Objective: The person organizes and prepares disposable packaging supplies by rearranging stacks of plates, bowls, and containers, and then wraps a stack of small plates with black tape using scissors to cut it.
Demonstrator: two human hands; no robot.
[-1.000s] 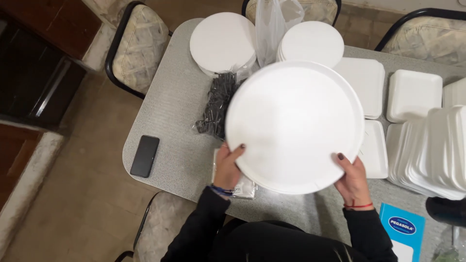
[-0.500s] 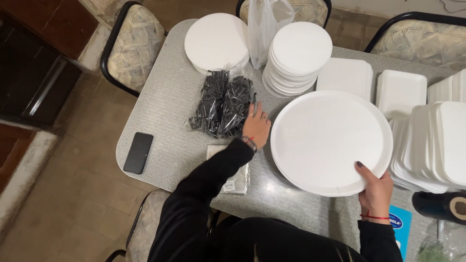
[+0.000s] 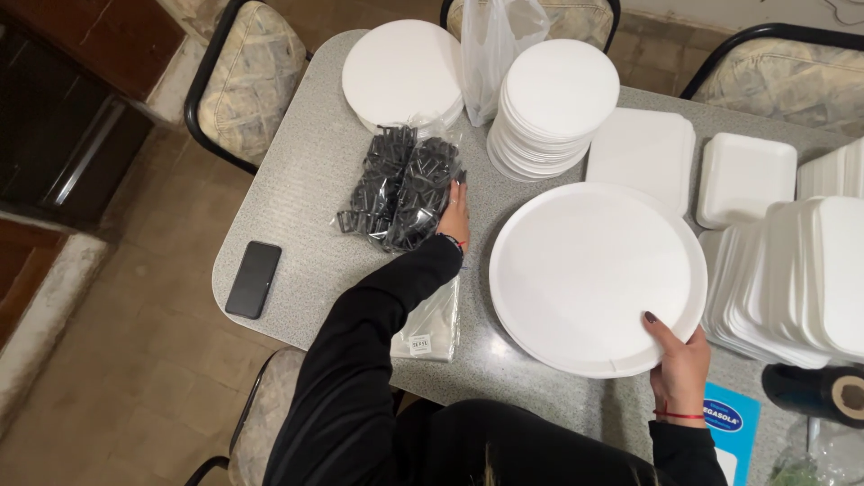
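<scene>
**Hands on a bag of black pieces and a large white plate**

The left hand, just left of centre in the frame, rests with fingers laid against the right side of a clear plastic bag filled with small black plastic pieces; whether it is pinching the bag or only touching it cannot be told. The right hand, at the lower right, grips the near rim of the large round white plate, thumb on top, fingers under. The plate lies right of centre on the grey speckled table.

Above the plate stands a stack of smaller round white plates, with a tall clear bag just beside it, its contents unclear. At the upper middle lies a flat stack of white discs. White square foam trays and closed foam boxes fill the right side, with a tilted row of lids at the right edge. A black phone lies at the table's left edge, and a flat clear packet lies under the left forearm.
</scene>
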